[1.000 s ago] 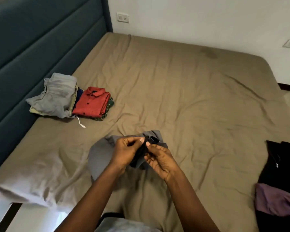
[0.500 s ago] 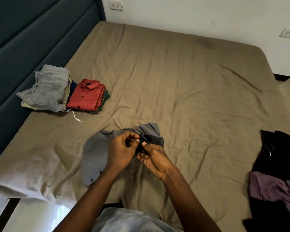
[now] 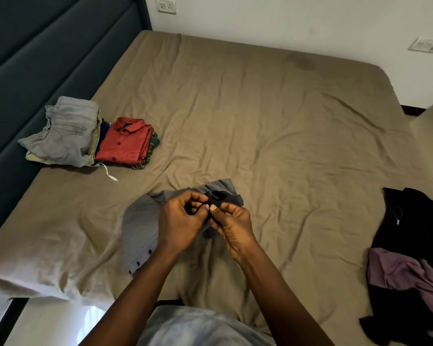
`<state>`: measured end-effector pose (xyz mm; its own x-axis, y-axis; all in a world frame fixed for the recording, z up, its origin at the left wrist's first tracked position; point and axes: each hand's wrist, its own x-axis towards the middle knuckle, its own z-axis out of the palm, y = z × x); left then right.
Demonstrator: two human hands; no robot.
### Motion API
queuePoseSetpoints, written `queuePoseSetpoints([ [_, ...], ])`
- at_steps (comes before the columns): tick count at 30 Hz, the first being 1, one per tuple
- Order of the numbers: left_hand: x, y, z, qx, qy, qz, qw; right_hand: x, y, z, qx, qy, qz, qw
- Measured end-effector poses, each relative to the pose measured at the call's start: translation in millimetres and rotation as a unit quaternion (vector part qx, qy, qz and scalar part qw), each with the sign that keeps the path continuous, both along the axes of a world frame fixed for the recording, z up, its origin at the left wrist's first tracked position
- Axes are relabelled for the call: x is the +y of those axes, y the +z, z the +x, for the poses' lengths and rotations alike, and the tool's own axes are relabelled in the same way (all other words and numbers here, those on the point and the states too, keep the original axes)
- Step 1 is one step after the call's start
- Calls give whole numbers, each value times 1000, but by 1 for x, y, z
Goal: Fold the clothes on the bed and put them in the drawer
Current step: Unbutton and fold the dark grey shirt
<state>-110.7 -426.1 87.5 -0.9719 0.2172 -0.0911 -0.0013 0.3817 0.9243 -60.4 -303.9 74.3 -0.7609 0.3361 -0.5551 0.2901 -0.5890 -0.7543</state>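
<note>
Near centre of the bed (image 3: pixel 273 126), which is covered in a creased tan-brown sheet: one grey button-front shirt (image 3: pixel 140 226), laid flat and partly bunched, with dark buttons seen along its near-left edge. Above it, one small black piece of fabric (image 3: pixel 218 196) is held by both hands; whether it belongs to the grey shirt cannot be told.

Left hand (image 3: pixel 181 221): fingers curled, thumb and forefinger pinched on the black fabric.

Right hand (image 3: pixel 234 227): likewise curled, thumb and fingertips pinched on the same piece, the two hands meeting at the fingertips.

Far left, against the dark blue-green padded headboard (image 3: pixel 35 58): two folded piles, set side by side and touching. The left pile is topped by folded light grey jeans (image 3: pixel 65 131), with pale yellow cloth beneath; a white drawstring (image 3: pixel 109 172) trails from it onto the sheet. The right pile is topped by a folded red collared shirt (image 3: pixel 125 141) with dark buttons, laid over a green striped garment (image 3: pixel 151 151).

Right edge: one unfolded black garment (image 3: pixel 415 221) with a small metal pull, and one crumpled purple garment (image 3: pixel 398 273) lying on it, both well apart from the hands.

Far wall, white: one socket plate (image 3: pixel 166 6) at left, one switch plate (image 3: pixel 428 44) at right. One dark stain (image 3: pixel 301 62) is noted on the far part of the sheet.
</note>
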Motion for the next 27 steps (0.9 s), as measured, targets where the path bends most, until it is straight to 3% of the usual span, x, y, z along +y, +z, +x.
queuePoseSetpoints([
  [5,-2,4,4,43,25,-32,998,-3,9,4,-11,0,40,999],
  [13,-9,8,10,50,-34,25,998,-7,25,9,7,-21,-15,1000],
  [21,-3,16,20,146,9,-62,987,-7,31,10,-4,0,53,999],
  [24,0,18,21,120,17,-71,990,-5,32,11,4,9,91,996],
  [27,1,24,16,27,-28,-19,999,5,28,9,6,24,181,983],
])
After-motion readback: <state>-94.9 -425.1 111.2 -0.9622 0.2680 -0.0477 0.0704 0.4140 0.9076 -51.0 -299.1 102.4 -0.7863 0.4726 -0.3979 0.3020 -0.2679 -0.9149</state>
